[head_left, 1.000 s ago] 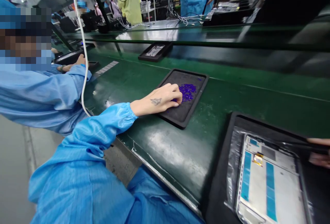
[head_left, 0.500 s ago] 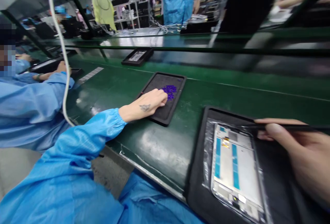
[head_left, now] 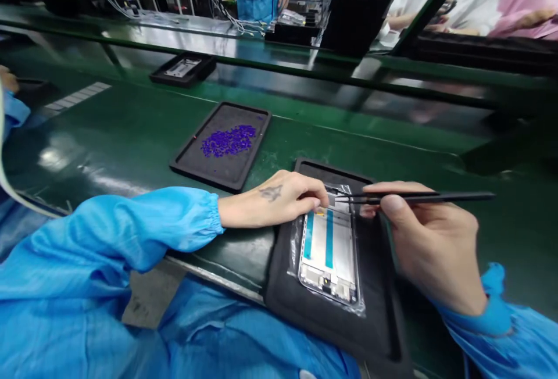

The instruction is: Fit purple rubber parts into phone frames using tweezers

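A phone frame (head_left: 329, 251) with teal strips lies in clear film on a black foam tray (head_left: 283, 303). My left hand (head_left: 285, 196) is over the frame's upper left corner, thumb and forefinger pinched; anything between them is too small to make out. Black tweezers (head_left: 449, 196) are gripped in my right hand (head_left: 429, 239), their tips pointing left at the top of the frame, close to my left fingertips. Left of this, a second black tray (head_left: 192, 161) holds a spread of small purple pieces (head_left: 231, 140).
A smaller black tray (head_left: 203, 68) with a metal part stands farther back on the green bench (head_left: 117, 135). Pale strips lie at the left, near another person's hand (head_left: 9, 79). A white cable hangs at the left edge. People stand beyond the shelf (head_left: 244, 56).
My left hand has moved right, from the tray of purple pieces to the phone frame. The tweezers in my right hand now reach over the frame's top. The view has shifted right.
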Motion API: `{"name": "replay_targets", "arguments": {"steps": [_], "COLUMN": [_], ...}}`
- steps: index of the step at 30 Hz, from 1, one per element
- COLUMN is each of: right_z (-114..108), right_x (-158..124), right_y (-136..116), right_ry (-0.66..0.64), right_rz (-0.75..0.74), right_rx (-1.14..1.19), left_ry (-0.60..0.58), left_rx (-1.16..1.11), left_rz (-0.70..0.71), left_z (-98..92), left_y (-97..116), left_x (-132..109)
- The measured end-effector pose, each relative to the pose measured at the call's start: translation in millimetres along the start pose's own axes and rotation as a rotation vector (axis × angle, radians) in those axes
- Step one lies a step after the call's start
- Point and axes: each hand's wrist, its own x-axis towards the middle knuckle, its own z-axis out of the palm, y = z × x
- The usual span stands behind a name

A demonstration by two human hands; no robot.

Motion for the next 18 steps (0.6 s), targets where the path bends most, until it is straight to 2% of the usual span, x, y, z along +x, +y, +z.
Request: {"name": "replay_targets", "arguments": {"steps": [4, 7, 18], "right_z": [1.3, 3.5, 7.9], "right_x": [-6.0, -7.5, -4.5], "right_y": [-5.0, -9.1, -13.5], "right_ry": [-0.115, -0.142, -0.186], "right_rz": [-0.072, -0.075, 0.063], "right_rx": [-0.163, -0.229, -0.166], "left_ry": [0.019, 0.001, -0.027], "left_rx": [0.045, 0.067, 0.127], "left_rz": [0.065, 0.119, 0.172], "left_z": [6.3, 8.8, 14.0], "left_y": [-7.5, -10.5, -14.1], "left_x": [-5.1, -7.4, -7.5]}}
